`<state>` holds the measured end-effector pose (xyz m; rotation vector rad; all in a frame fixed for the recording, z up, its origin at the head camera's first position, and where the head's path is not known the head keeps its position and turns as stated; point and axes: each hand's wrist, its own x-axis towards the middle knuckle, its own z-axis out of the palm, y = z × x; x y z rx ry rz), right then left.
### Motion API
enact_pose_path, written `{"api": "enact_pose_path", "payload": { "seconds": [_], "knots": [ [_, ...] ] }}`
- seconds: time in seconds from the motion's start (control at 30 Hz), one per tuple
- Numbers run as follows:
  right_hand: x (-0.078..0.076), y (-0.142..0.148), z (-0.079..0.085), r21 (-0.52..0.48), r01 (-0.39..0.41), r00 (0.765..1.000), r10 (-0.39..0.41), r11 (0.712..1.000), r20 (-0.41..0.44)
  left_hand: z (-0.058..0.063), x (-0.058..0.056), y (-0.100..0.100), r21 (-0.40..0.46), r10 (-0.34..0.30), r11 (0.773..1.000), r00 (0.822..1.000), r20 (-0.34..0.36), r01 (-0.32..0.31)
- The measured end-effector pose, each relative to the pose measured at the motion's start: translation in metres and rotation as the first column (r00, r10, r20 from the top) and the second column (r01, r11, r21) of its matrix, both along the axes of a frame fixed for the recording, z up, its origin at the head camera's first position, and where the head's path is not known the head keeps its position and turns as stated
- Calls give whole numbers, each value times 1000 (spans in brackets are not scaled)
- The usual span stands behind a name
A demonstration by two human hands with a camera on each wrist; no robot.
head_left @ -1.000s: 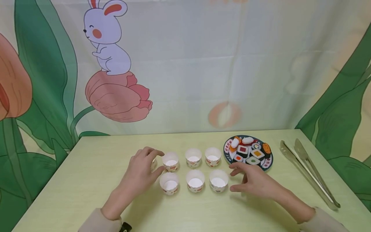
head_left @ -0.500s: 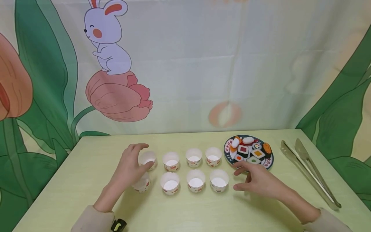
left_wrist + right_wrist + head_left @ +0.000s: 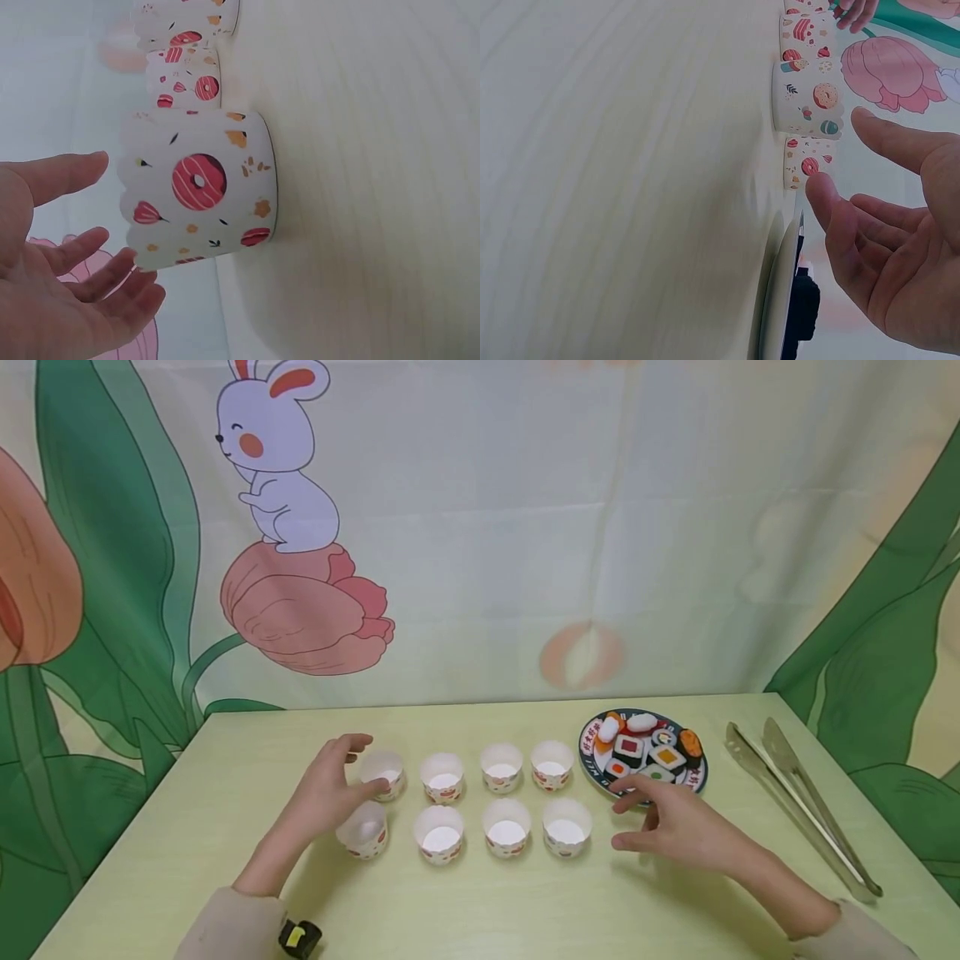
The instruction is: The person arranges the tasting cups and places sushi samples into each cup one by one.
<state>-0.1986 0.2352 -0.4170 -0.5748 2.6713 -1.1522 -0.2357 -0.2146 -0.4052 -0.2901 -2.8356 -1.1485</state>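
Observation:
Several white paper baking cups with red donut and sweet prints stand upright in two rows. My left hand (image 3: 322, 793) hovers at the left end, fingers spread and slightly bent, holding nothing. Its thumb overlaps the back left cup (image 3: 384, 763), and the front left cup (image 3: 363, 839) sits just below the hand. In the left wrist view, the fingertips are right at the rim of a printed cup (image 3: 199, 184). My right hand (image 3: 678, 827) holds nothing either; its fingers are loosely bent, just right of the front right cup (image 3: 567, 831) and overlapping the sushi plate's front edge.
A round dark-rimmed plate (image 3: 589, 745) with several toy sushi pieces (image 3: 628, 748) lies at the back right. Metal tongs (image 3: 855, 878) rest farther right, spread apart. A printed cloth (image 3: 465, 568) with a rabbit hangs behind the pale table (image 3: 480, 910).
My left hand has moved left, from beside the second column to the left end, uncovering the two leftmost cups. The right hand has drifted slightly right, away from the front right cup.

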Motion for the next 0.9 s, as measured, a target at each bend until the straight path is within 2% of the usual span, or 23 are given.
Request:
{"api": "enact_pose_path", "payload": {
  "seconds": [0.2, 0.33, 0.67, 0.9],
  "knots": [
    [-1, 3, -1, 7, -13, 1000, 13, 1000, -11, -5, -7, -9, 119, -26, 993, 992, 126, 11],
    [-1, 5, -1, 11, -5, 1000, 5, 1000, -1, -8, -11, -15, 156, -30, 988, 980, 196, -1],
    [0, 5, 1, -1, -8, 1000, 8, 1000, -14, -13, -17, -23, 210, -58, 978, 981, 188, 17],
    [0, 8, 2, 1, 6, 1000, -6, 1000, -19, -13, -21, -26, 209, -83, 977, 971, 224, 35]
  ]
}}
